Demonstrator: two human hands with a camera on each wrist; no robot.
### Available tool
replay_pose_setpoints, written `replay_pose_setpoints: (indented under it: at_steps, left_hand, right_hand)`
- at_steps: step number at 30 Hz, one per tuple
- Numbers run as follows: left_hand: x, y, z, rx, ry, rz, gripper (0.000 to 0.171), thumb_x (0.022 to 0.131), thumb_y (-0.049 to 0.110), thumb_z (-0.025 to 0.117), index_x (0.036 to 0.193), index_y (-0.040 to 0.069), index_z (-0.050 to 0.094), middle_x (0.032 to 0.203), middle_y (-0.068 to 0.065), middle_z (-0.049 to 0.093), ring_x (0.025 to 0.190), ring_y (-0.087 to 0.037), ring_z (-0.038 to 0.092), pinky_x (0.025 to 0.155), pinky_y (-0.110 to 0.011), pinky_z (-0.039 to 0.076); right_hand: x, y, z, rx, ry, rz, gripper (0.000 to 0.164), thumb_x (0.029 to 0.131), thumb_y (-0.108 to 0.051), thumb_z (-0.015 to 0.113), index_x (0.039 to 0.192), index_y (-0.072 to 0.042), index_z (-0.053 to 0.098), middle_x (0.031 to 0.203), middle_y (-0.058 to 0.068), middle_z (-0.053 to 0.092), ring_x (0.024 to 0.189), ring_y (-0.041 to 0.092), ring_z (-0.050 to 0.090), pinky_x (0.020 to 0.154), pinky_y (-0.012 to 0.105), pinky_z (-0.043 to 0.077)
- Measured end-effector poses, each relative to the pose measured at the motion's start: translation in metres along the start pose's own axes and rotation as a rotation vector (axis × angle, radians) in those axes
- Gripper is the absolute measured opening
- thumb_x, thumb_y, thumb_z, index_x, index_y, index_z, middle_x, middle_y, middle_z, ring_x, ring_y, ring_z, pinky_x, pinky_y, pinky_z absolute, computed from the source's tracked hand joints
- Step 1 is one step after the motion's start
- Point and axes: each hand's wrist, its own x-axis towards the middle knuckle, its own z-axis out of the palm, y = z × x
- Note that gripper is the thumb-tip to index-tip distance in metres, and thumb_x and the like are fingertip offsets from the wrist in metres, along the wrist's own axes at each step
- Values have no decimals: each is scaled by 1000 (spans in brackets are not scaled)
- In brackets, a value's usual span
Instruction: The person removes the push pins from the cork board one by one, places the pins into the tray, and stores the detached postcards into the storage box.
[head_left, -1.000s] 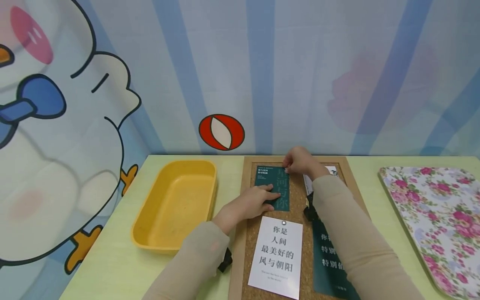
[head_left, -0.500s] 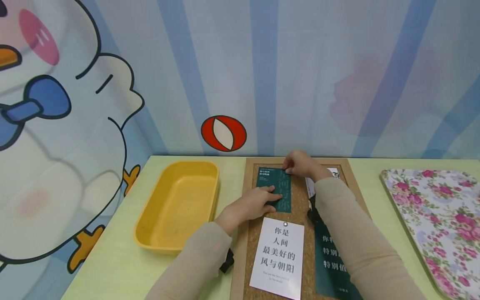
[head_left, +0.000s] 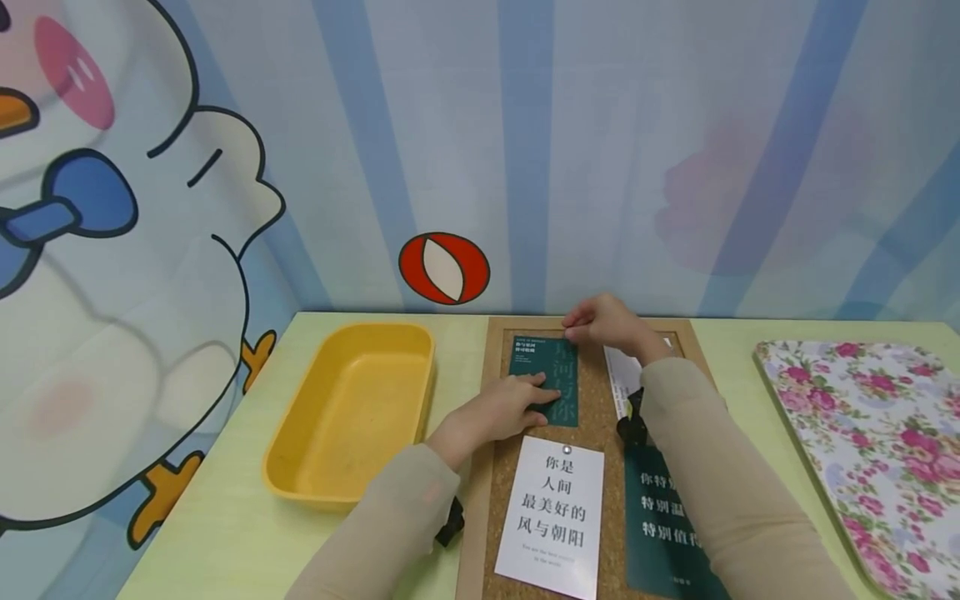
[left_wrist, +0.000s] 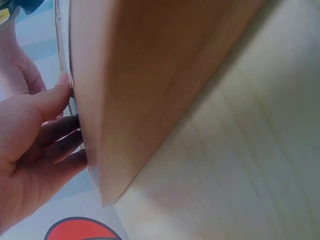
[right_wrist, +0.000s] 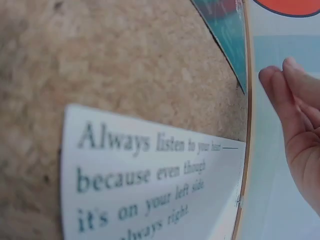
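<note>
My left hand [head_left: 517, 406] rests on a small dark green card [head_left: 543, 358], its straight fingers across the card's lower half. This card lies near the top left of a wood-framed cork board [head_left: 592, 425]. Just above the card's upper right corner is my right hand [head_left: 609, 323]. In the right wrist view its thumb and fingertips [right_wrist: 270, 75] are close together, with nothing visible between them. A white card [head_left: 551, 517] below is fixed by a silver thumbtack [head_left: 567, 449]. A larger dark green card [head_left: 660, 533] and a white English-text card [head_left: 624, 379] lie partly under the right arm.
A yellow plastic tray [head_left: 348, 408] stands left of the board. On the right lies a floral tray [head_left: 873, 425]. Behind the pale table [head_left: 202, 508] rises a blue striped backdrop [head_left: 600, 167] with cartoon prints.
My right hand has lifted slightly off the green card's corner, and its forearm has shifted a little right. The left hand stays on the card.
</note>
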Motion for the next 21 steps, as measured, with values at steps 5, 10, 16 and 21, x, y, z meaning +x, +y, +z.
replay_pose_setpoints:
  at_steps: [5, 10, 16, 21]
  left_hand:
    - [0, 0, -1, 4, -3, -1, 44, 92, 24, 58, 134, 13, 51, 143, -13, 38, 131, -26, 38, 102, -36, 36]
    - [0, 0, -1, 14, -1, 5, 44, 92, 24, 58, 134, 13, 51, 143, -13, 38, 130, -26, 38, 102, -35, 36]
    - [0, -1, 0, 15, 0, 5, 45, 92, 24, 58, 135, 14, 51, 144, -13, 37, 131, -26, 37, 102, -35, 36]
    - [0, 0, 0, 12, -4, -3, 45, 92, 25, 58, 135, 14, 50, 144, -12, 37, 131, -25, 37, 102, -35, 36]
  right_hand:
    - [-2, -3, -3, 66, 2, 24, 27, 89, -5, 62, 109, 12, 61, 102, 22, 66, 98, 34, 61, 91, 49, 44]
    - [-6, -7, -9, 68, 5, 17, 28, 88, -7, 63, 110, 11, 61, 102, 20, 66, 96, 32, 61, 88, 47, 46]
    - [-10, -9, -20, 87, 25, 0, 28, 87, -11, 65, 108, 7, 64, 97, 15, 67, 89, 26, 63, 80, 40, 51]
    - [-16, -15, -29, 75, 19, 0, 30, 86, -15, 67, 108, 5, 64, 98, 13, 66, 89, 24, 63, 81, 40, 50]
